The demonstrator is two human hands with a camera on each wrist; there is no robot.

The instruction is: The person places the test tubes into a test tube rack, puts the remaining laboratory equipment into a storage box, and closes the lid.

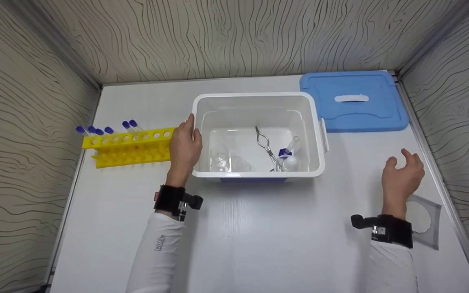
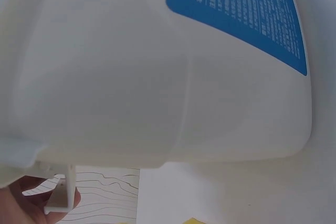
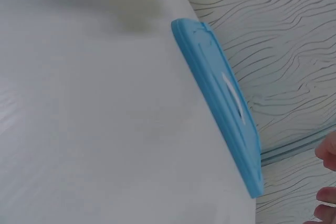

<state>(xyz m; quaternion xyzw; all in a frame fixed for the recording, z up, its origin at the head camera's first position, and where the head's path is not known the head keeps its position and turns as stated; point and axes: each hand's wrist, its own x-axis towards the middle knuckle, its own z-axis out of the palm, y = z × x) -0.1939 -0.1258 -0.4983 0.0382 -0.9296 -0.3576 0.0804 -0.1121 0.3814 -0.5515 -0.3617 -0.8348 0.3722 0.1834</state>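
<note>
A white plastic storage box (image 1: 259, 176) stands uncovered on the table. At its left side my left hand (image 1: 185, 144) holds the box by the side latch; in the left wrist view the fingers (image 2: 31, 208) wrap about that white latch (image 2: 64, 195). Inside the box lie metal tongs (image 1: 264, 142), clear glassware (image 1: 220, 160) and a blue-capped item (image 1: 285, 152) near the right front corner. My right hand (image 1: 402, 175) is raised over the right side of the table, fingers loosely bent, with nothing in it.
Left of the box, a yellow test tube rack (image 1: 130, 148) carries several blue-capped tubes. A blue lid (image 1: 352, 112) with a white handle lies at the back right. Beside my right wrist is a grey-white square sheet (image 1: 432, 224). Wood-patterned panels (image 1: 234, 40) border the table.
</note>
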